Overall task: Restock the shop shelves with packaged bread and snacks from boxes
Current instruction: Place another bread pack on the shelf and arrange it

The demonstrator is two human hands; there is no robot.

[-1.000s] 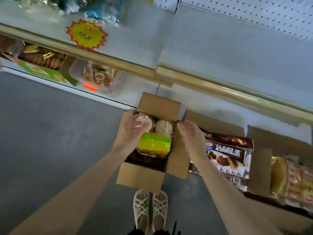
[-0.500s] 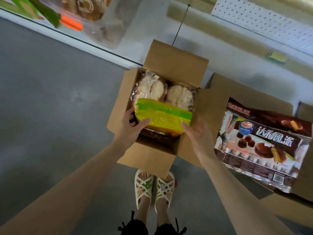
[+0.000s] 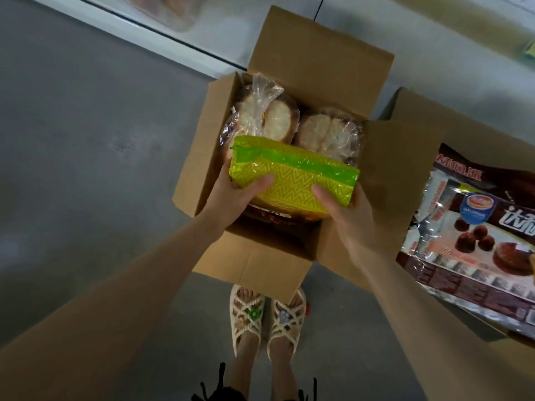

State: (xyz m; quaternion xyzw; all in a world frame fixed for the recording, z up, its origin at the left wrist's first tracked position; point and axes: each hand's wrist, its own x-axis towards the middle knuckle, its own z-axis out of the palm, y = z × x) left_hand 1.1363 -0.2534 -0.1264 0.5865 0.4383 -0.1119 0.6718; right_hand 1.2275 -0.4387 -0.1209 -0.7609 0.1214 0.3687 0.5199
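- Over the open mouth of a cardboard box (image 3: 318,53) on the grey floor (image 3: 86,140), both hands grip one yellow-green packet (image 3: 292,175)
- The left hand (image 3: 231,198) is clamped on the packet's left end, with the thumb across the front face and the fingers hidden behind it
- The right hand (image 3: 347,218) is clamped on the right end in the same way, thumb on the front and fingers tucked behind
- The packet lies crosswise at the near half of the box, with a bright green band along its upper edge and a zigzag pattern below; whether it rests on the contents or hangs free cannot be told
- Just behind it, inside the box, two clear bags of bread stand side by side: the left bag (image 3: 266,117) with its twisted top sticking up, and the right bag (image 3: 327,131) touching it
- All four flaps of the box stand open
- To the right sits a second box (image 3: 477,128) holding a large brown snack pack (image 3: 477,241) printed with chocolate cakes
- A white shelf base (image 3: 139,24) runs along the top of the view, beyond the boxes
- The person's feet in pale woven sandals (image 3: 246,316) stand just before the near flap
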